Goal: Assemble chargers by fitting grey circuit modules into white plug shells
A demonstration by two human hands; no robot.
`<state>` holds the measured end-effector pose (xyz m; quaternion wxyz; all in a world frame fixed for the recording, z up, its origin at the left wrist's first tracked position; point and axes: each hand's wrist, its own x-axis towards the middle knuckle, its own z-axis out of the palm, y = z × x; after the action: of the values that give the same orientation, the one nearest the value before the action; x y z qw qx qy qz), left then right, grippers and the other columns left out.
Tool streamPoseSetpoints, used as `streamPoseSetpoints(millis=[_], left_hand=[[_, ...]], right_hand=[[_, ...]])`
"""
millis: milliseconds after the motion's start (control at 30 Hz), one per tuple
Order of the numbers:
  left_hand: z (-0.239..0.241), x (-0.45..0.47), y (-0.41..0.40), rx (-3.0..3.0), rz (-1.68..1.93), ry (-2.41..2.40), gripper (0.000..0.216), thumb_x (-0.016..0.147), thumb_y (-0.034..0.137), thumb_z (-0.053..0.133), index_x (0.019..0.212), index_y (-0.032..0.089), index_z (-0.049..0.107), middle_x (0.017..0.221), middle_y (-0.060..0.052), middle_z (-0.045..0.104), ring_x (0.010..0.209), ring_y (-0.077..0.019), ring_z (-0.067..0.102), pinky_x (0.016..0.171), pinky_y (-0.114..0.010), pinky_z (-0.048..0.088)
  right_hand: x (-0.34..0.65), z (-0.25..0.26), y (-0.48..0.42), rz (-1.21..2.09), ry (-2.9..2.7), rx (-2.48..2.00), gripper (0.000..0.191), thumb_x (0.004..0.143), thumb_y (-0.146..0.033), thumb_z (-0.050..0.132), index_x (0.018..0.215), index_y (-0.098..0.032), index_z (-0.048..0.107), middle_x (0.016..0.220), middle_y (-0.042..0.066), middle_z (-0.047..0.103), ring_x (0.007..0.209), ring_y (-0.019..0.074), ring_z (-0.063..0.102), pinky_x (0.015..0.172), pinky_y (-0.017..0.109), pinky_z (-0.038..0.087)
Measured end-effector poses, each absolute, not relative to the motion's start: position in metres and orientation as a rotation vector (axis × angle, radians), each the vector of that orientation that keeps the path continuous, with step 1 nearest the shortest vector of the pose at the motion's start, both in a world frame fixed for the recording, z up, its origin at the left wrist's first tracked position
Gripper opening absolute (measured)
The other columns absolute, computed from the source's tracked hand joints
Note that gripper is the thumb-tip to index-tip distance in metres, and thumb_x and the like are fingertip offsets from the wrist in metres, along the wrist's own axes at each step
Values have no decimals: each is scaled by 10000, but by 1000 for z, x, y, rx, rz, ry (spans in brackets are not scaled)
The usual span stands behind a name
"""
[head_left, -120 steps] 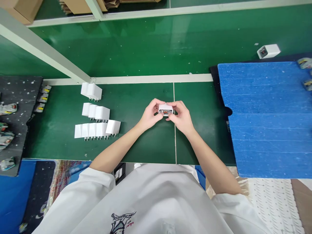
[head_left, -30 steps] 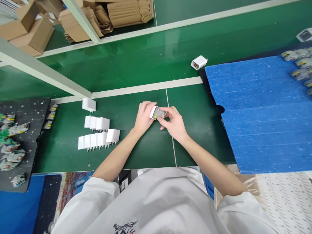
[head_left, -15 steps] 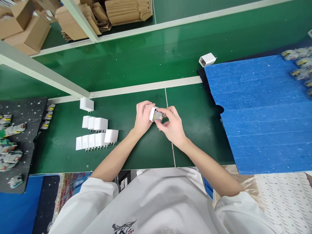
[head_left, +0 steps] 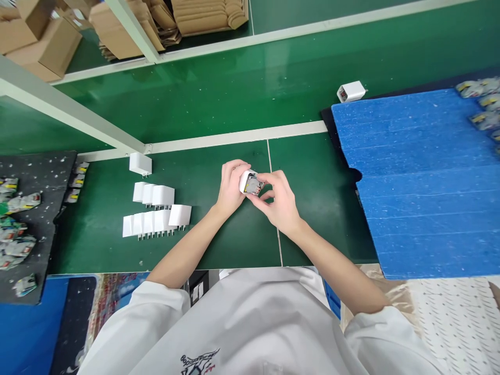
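Over the middle of the green bench my left hand (head_left: 229,188) is closed round a small white charger shell (head_left: 245,182). My right hand (head_left: 278,200) pinches a circuit board (head_left: 255,185) with grey and yellow parts at the shell's open end. The board sits partly inside the shell. Both hands touch each other around the piece.
Rows of white charger shells (head_left: 155,214) with prongs lie left of my hands. A black mat (head_left: 39,172) at far left holds several circuit boards. A blue foam sheet (head_left: 422,182) covers the right, more boards at its far corner. One finished charger (head_left: 351,91) lies on the conveyor belt behind. Cardboard boxes (head_left: 47,36) stand beyond.
Four seconds ago both hands held a closed charger; now a shell and a board are being held together. The lone charger on the belt has drifted rightwards.
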<state>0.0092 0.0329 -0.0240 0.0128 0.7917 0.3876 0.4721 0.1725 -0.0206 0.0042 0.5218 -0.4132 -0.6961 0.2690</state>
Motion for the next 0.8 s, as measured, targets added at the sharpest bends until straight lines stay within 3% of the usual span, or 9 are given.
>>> streamPoseSetpoints(millis=[300, 800], left_hand=[[-23, 7, 36, 2450, 1581, 1228, 383, 969, 304, 607, 1322, 325, 461, 1168, -58, 570, 1050, -222, 573, 850, -374, 503], [-23, 8, 34, 2447, 1547, 1184, 361, 970, 315, 612, 1301, 334, 469, 1154, -54, 584, 1051, -223, 581, 857, -384, 517]], right_hand=[[170, 8, -24, 645, -1598, -884, 496, 923, -163, 631, 1352, -336, 451, 1131, 31, 508, 960, 141, 646, 548, 175, 626], [172, 7, -21, 695, -1601, -889, 498, 917, -194, 628, 1355, -321, 427, 1142, 41, 516, 1022, 159, 628, 549, 183, 631]])
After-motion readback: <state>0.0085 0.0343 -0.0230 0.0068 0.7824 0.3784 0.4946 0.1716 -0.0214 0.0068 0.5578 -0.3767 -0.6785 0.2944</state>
